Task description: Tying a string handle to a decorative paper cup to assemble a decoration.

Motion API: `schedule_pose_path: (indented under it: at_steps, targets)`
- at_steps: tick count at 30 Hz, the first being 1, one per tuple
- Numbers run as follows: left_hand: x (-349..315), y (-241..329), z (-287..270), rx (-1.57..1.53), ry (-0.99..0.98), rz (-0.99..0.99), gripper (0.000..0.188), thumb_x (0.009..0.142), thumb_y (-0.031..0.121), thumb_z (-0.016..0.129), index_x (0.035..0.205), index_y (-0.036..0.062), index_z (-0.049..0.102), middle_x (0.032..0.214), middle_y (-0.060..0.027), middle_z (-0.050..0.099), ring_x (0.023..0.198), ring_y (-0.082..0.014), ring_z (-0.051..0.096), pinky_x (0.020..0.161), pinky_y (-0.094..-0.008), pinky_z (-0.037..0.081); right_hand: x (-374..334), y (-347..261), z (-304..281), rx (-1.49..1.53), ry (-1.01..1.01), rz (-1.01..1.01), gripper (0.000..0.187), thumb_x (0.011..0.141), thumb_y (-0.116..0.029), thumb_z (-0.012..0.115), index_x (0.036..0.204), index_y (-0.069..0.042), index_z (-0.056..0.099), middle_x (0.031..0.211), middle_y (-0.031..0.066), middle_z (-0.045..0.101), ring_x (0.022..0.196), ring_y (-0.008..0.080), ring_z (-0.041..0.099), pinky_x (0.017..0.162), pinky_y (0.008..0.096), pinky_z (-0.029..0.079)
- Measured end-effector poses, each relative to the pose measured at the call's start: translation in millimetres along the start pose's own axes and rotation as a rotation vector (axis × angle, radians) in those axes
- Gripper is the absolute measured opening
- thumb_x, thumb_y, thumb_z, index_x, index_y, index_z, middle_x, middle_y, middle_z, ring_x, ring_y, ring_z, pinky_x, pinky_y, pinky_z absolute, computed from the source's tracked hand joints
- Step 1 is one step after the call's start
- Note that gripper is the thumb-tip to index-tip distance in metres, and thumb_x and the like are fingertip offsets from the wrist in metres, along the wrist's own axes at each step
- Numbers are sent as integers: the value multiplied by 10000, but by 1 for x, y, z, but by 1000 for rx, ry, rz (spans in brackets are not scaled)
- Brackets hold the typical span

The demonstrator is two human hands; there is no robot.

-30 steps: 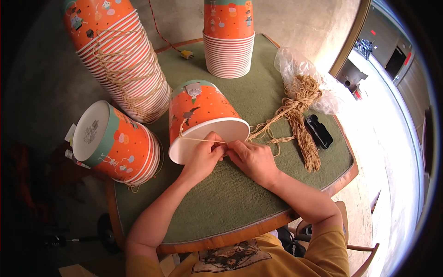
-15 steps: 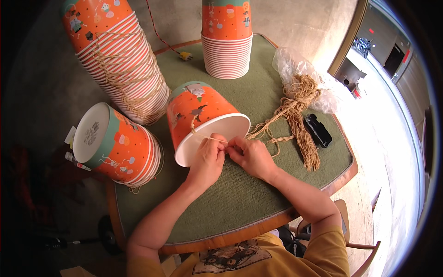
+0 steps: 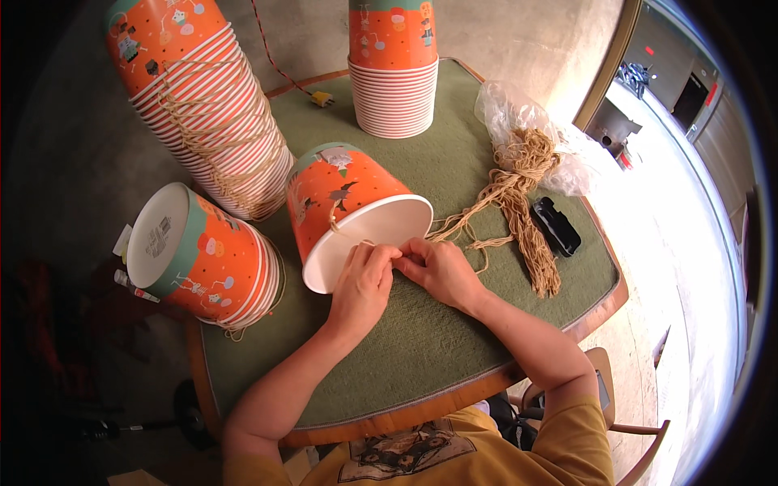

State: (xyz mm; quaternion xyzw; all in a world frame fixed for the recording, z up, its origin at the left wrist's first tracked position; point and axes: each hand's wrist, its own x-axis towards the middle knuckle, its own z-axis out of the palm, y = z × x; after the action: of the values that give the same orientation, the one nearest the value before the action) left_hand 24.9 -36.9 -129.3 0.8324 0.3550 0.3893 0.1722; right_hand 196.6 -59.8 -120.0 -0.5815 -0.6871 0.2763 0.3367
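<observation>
An orange paper bucket (image 3: pixel 356 190) with a green base band lies tilted on the table, its white mouth facing me. A tan cord (image 3: pixel 333 217) comes out through its side near the rim. In front of the mouth, my left hand (image 3: pixel 365 279) pinches, fingers closed around the cord's end. My right hand (image 3: pixel 438 271) meets it fingertip to fingertip, also closed in a pinch on the cord. The fingers mostly hide the bit of cord between them. To the right lies a bundle of tan cords (image 3: pixel 531 235), with strands reaching toward the bucket.
A tall leaning stack of corded buckets (image 3: pixel 215 121) and a shorter stack (image 3: pixel 207 259) stand at left. Another stack (image 3: pixel 395 93) stands at the back. A clear plastic bag (image 3: pixel 519 109), a black case (image 3: pixel 557 227) and a yellow plug (image 3: pixel 322 99) lie on the green-covered table (image 3: pixel 389 364).
The short stretch of cord that showed between my hands is now mostly hidden behind my fingers. Both hands remain at the bucket's mouth, and the whole view has shifted slightly.
</observation>
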Motion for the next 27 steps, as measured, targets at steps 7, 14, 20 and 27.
schedule_pose_path:
  at_steps: [7, 14, 20, 27]
  targets:
    - [0, 2, -1, 106, 7, 56, 160, 875, -19, 599, 1016, 35, 547, 957, -137, 551, 907, -332, 570, 792, -434, 497, 0, 2, 1, 25, 9, 15, 220, 895, -206, 686, 1007, -17, 683, 785, 145, 684, 669, 214, 661, 646, 341, 515]
    - [-1, -1, -1, 145, 18, 23, 130, 876, 5, 619, 987, 20, 553, 952, -138, 549, 901, -341, 565, 794, -448, 484, 1, -3, 0, 52, 2, 33, 217, 882, -254, 673, 974, -58, 689, 799, 148, 703, 740, 312, 697, 679, 396, 540]
    - [0, -7, -2, 128, 37, -52, 87, 896, 50, 624, 965, 26, 576, 942, -133, 560, 897, -340, 552, 785, -432, 476, -2, -1, 4, 15, 33, -23, 195, 867, -248, 692, 975, -87, 675, 767, 130, 699, 706, 292, 696, 644, 391, 548]
    - [6, -17, -14, -134, -102, -230, 100, 885, 80, 645, 899, -4, 592, 934, -168, 596, 875, -346, 573, 795, -435, 476, -3, -9, 2, -95, 2, -45, 204, 878, -252, 682, 1010, -114, 610, 727, 118, 681, 663, 308, 681, 589, 420, 540]
